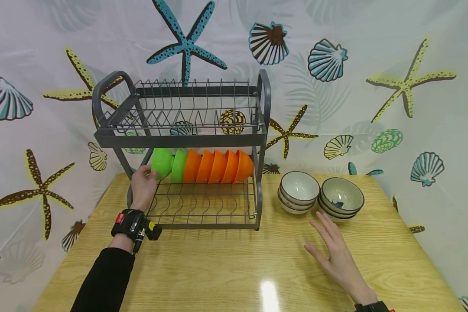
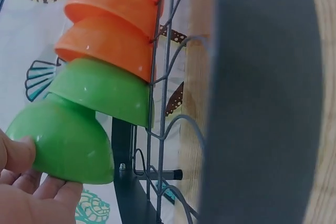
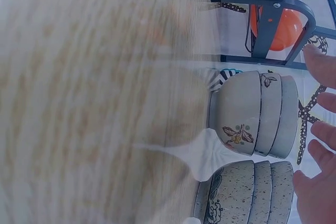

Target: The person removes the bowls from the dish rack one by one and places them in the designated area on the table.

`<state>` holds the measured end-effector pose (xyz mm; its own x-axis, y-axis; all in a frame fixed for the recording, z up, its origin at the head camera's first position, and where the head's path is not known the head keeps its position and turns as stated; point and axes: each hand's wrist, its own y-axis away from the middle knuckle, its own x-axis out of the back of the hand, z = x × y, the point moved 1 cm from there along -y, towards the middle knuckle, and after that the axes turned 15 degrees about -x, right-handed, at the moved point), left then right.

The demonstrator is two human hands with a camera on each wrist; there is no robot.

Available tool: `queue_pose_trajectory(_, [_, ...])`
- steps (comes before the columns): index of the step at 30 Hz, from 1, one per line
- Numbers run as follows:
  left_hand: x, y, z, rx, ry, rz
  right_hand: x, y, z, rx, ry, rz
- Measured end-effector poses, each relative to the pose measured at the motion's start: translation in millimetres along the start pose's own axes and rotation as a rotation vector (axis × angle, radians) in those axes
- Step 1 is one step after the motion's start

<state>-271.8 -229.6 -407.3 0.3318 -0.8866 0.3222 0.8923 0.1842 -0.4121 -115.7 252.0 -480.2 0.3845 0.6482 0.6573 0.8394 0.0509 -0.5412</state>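
Observation:
My left hand (image 1: 143,184) holds the leftmost green bowl (image 1: 162,163) at the left end of the rack's lower tier. In the left wrist view the thumb lies on one side of that bowl (image 2: 65,140) and the fingers lie under its edge. A second green bowl (image 1: 178,166) stands on its side right next to it, followed by a row of several orange bowls (image 1: 218,167). My right hand (image 1: 337,255) hovers with spread, straight fingers in front of the stack of speckled bowls (image 1: 341,197), holding nothing.
The dark two-tier dish rack (image 1: 183,141) stands at the back left; its upper tier holds no dishes. Just right of it is a stack of white bowls (image 1: 299,190) with a leaf pattern. The wooden table (image 1: 218,268) meets a patterned cloth (image 1: 374,56) behind.

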Motion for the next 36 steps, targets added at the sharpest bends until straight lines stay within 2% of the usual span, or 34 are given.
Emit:
queue_pose_trajectory(7, [1.0,10.8,5.8,-0.073,-0.004,0.039,1.5,0.8,-0.7,-0.023,0.013,0.001])
queue_pose_trajectory(16, [2.9,23.1,11.4,-0.091,-0.031,0.065,2.5,1.2,-0.8,-0.041,-0.008,-0.002])
queue_pose_trajectory(24, [6.3,32.7,21.7,-0.107,0.017,0.087,5.3,-1.9,-1.1,-0.022,-0.037,0.006])
queue_pose_trajectory(36, [10.4,52.7,44.0,-0.12,0.048,0.072,9.9,-7.5,-5.5,-0.021,-0.043,0.0])
